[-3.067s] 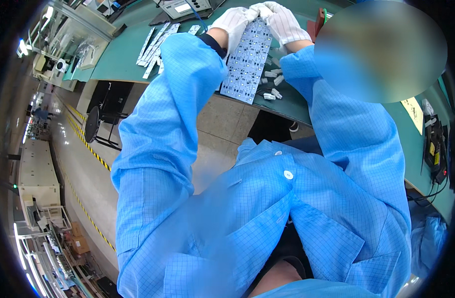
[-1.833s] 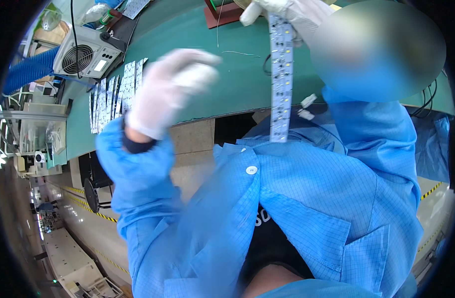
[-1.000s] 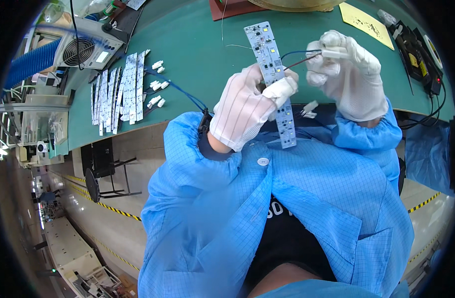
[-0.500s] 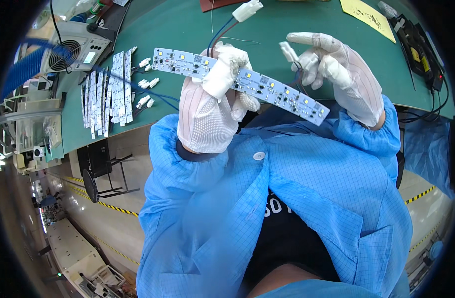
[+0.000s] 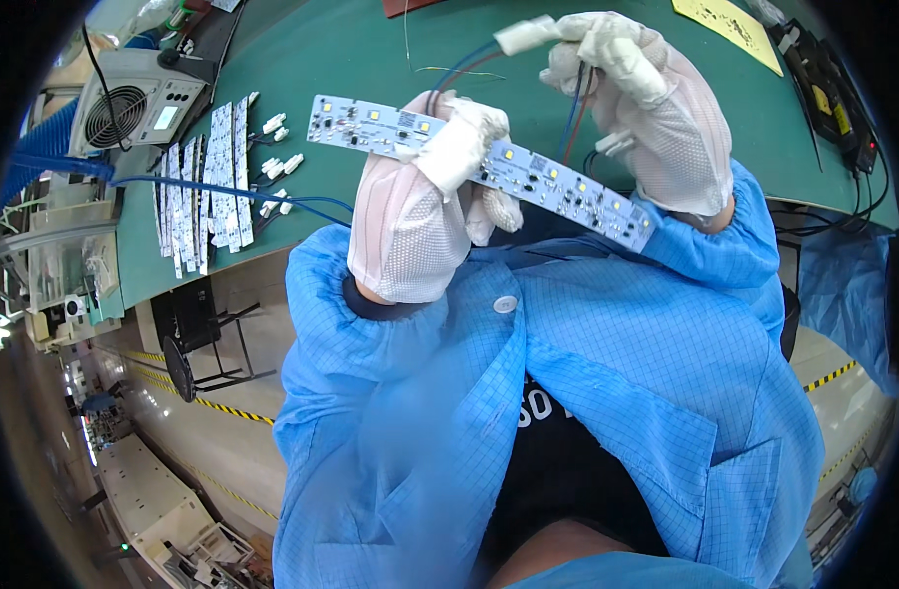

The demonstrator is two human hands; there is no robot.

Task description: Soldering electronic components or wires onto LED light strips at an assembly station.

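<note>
My left hand (image 5: 410, 221), in a white dotted glove with covered fingertips, is closed around a long white LED circuit board (image 5: 557, 185). The board slants down to the right, its small yellow LEDs facing up. Blue and red wires (image 5: 459, 67) rise from behind that hand to a white plug connector (image 5: 526, 35). My right hand (image 5: 675, 123), gloved likewise, has its fingers pinched at the connector's right end. A second pair of blue and red wires (image 5: 572, 113) hangs below its fingertips. Another white connector (image 5: 614, 144) shows against the right palm; where its wires lead is partly hidden.
Several LED boards (image 5: 223, 182) with white connectors (image 5: 282, 167) lie at the left of the green table (image 5: 322, 206). Behind them stands a grey fan unit (image 5: 130, 103). A blue cable (image 5: 243, 187) crosses there. A yellow sheet (image 5: 729, 34) and black device (image 5: 827, 98) are at far right.
My right hand has moved up and left, its fingers closing at the connector on the left-hand board's wires. That connector has tipped lower and to the right. The board shifted slightly.
</note>
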